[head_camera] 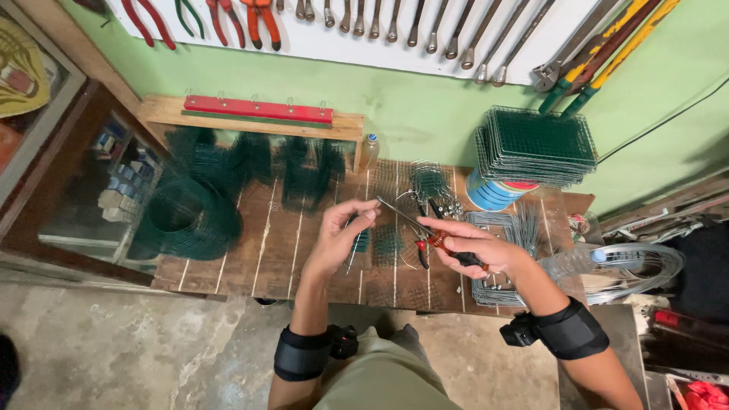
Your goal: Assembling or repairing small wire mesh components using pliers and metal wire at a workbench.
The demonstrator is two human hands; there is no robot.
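One thin metal wire (396,212) runs slantwise above the middle of the wooden tabletop (250,258). The left hand (339,231) pinches its end between fingers pressed together. At 3 o'clock, the right hand (469,247) closes its fingers around one pair of red-handled pliers (434,241) that meets the wire. At 9 o'clock lies one roll of green mesh (186,216). At 1 o'clock, one stack of flat mesh panels (535,144) tops a blue can (490,193).
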